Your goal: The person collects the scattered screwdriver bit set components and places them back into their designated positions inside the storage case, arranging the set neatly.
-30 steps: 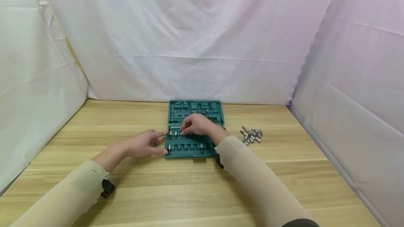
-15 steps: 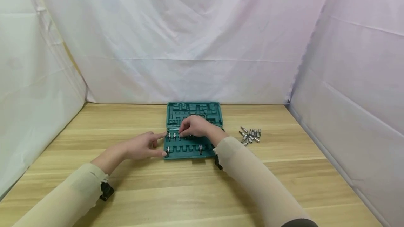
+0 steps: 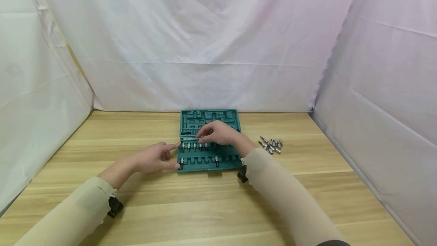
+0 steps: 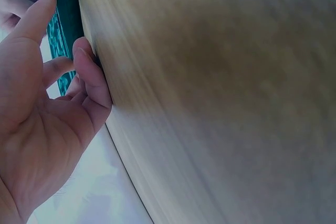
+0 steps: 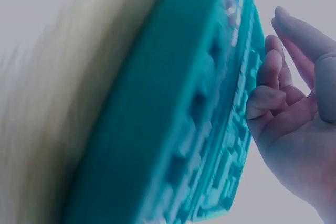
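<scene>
Hands: left hand (image 3: 155,157) braces green bit case (image 3: 209,117) at the tabletop's far-middle, fingers straight | right hand (image 3: 218,134) empty, relaxed over bit row (image 3: 194,147) | step: filling slots | next: fetch from loose bits (image 3: 272,145).

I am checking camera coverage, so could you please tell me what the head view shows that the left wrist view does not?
Only the head view shows the case's slots with bits standing in them, the loose bits lying on the table to the right of the case, the right hand over the case, and the white sheets behind. Only the left wrist view shows the left palm close up, with the fingertips at the case's edge. Both show the left hand, the green case and the wooden table.
</scene>
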`<action>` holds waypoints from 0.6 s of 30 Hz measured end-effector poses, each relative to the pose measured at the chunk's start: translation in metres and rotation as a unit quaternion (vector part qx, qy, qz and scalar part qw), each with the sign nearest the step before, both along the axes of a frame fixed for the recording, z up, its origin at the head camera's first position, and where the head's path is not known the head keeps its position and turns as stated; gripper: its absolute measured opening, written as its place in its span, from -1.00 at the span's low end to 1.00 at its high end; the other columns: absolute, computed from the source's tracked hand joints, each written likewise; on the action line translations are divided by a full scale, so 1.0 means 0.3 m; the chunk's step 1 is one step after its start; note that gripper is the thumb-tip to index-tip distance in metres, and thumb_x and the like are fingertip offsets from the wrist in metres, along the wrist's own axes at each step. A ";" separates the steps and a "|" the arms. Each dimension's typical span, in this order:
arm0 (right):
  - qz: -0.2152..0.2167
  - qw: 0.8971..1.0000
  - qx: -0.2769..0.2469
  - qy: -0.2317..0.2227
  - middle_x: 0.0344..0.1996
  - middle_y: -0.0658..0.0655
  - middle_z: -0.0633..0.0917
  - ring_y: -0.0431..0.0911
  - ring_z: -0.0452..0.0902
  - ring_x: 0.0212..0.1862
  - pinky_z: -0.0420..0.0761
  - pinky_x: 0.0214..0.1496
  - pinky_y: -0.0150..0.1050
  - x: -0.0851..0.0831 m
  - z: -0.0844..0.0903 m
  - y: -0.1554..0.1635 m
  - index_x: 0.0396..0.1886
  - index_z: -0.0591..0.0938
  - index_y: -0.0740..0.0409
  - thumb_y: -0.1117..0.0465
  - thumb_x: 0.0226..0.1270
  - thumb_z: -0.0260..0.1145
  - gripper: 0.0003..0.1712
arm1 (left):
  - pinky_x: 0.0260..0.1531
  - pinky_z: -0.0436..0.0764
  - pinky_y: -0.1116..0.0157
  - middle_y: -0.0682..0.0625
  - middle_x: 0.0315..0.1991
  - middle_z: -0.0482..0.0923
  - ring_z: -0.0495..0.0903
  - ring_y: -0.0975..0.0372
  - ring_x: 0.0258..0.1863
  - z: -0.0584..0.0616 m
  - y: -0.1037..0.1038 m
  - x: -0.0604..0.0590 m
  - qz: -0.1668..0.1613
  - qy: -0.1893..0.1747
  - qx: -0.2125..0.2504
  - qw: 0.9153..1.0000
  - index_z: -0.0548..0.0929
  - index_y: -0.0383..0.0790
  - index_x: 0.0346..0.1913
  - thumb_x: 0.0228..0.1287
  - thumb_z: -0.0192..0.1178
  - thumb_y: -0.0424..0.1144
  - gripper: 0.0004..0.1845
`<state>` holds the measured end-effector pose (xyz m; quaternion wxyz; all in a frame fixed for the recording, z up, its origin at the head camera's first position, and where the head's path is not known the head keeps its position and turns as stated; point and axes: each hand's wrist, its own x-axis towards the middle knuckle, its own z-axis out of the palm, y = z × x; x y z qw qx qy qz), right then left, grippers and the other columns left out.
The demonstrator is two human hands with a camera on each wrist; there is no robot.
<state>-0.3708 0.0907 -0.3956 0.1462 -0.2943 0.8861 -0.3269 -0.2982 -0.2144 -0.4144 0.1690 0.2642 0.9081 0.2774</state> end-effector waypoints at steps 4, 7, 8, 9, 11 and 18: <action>-0.014 1.000 -0.016 0.005 0.13 -0.03 0.79 -0.12 0.69 0.12 0.70 0.22 -0.03 0.015 0.015 0.047 0.25 0.82 -0.06 0.00 0.61 0.45 -0.66 | -0.07 0.59 0.17 -0.09 -0.01 0.54 0.56 0.18 -0.10 -0.007 0.000 -0.003 0.000 -0.001 -0.005 1.000 0.21 -0.14 0.77 0.51 0.39 0.21 -0.01; -0.025 0.999 -0.026 0.004 0.19 -0.03 0.77 -0.09 0.69 0.15 0.70 0.25 0.00 0.030 0.032 0.088 0.29 0.80 -0.05 -0.03 0.61 0.44 -0.61 | -0.07 0.59 0.17 -0.08 -0.01 0.53 0.55 0.18 -0.09 -0.011 0.002 -0.004 -0.002 0.000 -0.005 1.000 0.20 -0.14 0.77 0.51 0.39 0.21 0.00; -0.028 0.999 -0.030 0.003 0.20 -0.03 0.77 -0.08 0.69 0.16 0.70 0.25 0.01 0.035 0.037 0.102 0.31 0.79 -0.05 -0.04 0.61 0.44 -0.60 | -0.08 0.58 0.18 -0.08 -0.02 0.53 0.54 0.18 -0.10 -0.012 0.003 -0.004 -0.003 0.001 -0.005 1.000 0.19 -0.14 0.77 0.51 0.39 0.21 0.00; -0.031 0.999 -0.033 0.001 0.22 -0.02 0.77 -0.06 0.69 0.17 0.70 0.26 0.01 0.040 0.041 0.117 0.32 0.78 -0.04 -0.04 0.61 0.44 -0.59 | -0.10 0.57 0.19 -0.08 -0.03 0.52 0.53 0.18 -0.11 -0.013 0.004 -0.004 -0.003 0.002 -0.005 1.000 0.19 -0.14 0.78 0.51 0.39 0.21 0.00; -0.036 0.998 -0.043 -0.008 0.25 0.02 0.77 -0.04 0.69 0.23 0.70 0.29 0.03 0.048 0.048 0.150 0.35 0.76 -0.02 -0.05 0.62 0.43 -0.56 | -0.12 0.56 0.20 -0.08 -0.04 0.51 0.52 0.18 -0.12 -0.012 0.005 -0.003 -0.004 0.004 -0.005 1.000 0.19 -0.15 0.78 0.51 0.39 0.20 -0.01; -0.061 0.994 -0.084 -0.042 0.24 0.08 0.74 0.05 0.65 0.22 0.66 0.27 0.13 0.075 0.057 0.292 0.41 0.70 0.03 -0.09 0.60 0.44 -0.47 | -0.11 0.55 0.19 -0.08 -0.03 0.51 0.50 0.17 -0.11 -0.002 0.004 0.001 -0.005 0.004 -0.006 1.000 0.19 -0.18 0.77 0.52 0.39 0.18 -0.01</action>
